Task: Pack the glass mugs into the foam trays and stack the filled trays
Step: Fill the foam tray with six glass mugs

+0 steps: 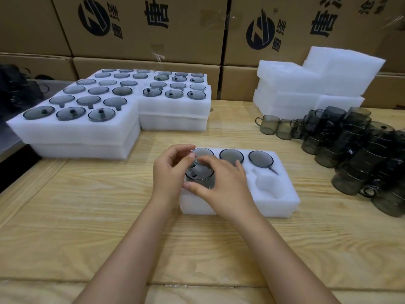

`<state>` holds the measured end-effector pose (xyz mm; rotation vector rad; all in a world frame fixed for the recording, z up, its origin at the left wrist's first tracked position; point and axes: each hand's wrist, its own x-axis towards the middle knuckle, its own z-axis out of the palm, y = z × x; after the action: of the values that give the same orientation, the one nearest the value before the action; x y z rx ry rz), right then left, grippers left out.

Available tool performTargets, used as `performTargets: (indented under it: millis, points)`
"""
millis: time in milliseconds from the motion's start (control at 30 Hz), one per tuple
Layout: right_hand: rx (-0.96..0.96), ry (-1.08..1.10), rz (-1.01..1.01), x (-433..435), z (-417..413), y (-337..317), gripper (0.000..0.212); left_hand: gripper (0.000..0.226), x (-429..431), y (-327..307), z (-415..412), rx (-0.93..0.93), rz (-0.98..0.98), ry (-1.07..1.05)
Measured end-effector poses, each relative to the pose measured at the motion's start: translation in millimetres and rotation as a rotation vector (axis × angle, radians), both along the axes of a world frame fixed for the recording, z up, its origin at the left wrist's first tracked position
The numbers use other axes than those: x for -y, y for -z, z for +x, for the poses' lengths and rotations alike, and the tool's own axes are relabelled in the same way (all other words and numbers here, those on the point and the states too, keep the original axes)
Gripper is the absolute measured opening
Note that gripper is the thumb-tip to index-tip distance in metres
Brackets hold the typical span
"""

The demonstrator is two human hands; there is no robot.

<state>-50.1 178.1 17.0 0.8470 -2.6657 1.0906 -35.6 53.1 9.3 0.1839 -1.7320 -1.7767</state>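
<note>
Upright smoky-grey glass mug [199, 177] — gripped by left hand [170, 172] and right hand [225, 189] — directly over near-left pocket of white foam tray [285, 204].

- Behind the wooden table [87, 216], on the left cardboard box [186, 29]: black round logo, bold Chinese characters, printed upside down, not surely readable.
- On the right cardboard box [355, 40], behind the table too: same logo, same upside-down characters.

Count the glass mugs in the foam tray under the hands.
4. Back row: left mug, middle mug, right mug. Front-left mug is held by the left hand and right hand. The right hand hides the front-middle slot; another may sit there.
</note>
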Motion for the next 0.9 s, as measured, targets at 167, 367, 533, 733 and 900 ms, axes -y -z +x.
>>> performTargets:
  millis: [167, 367, 533, 733, 900]
  points:
    - [0.063, -0.053, 0.055, -4.8, -1.5, -5.3, 0.059, 0.021, 0.2, -4.6, -2.0, 0.042, -0.040, 0.025]
    - [0.238, -0.007, -0.122, -8.0, -18.2, -17.7, 0.047, 0.025, -1.5, -24.3, -12.0, 0.250, -0.302, 0.018]
    - [0.059, 0.141, 0.500, 4.5, -46.7, -16.6, 0.056, 0.058, -12.0, -21.6, -28.4, 0.711, -0.879, 0.046]
    - [0.028, 0.140, 0.690, 4.9, -49.0, -3.4, 0.057, 0.060, -13.7, -5.3, -32.7, 0.881, -1.031, 0.036]
    - [0.030, 0.128, 0.589, 6.2, -50.5, 1.0, 0.054, 0.063, -6.4, -0.9, -33.3, 0.626, -0.649, 0.042]
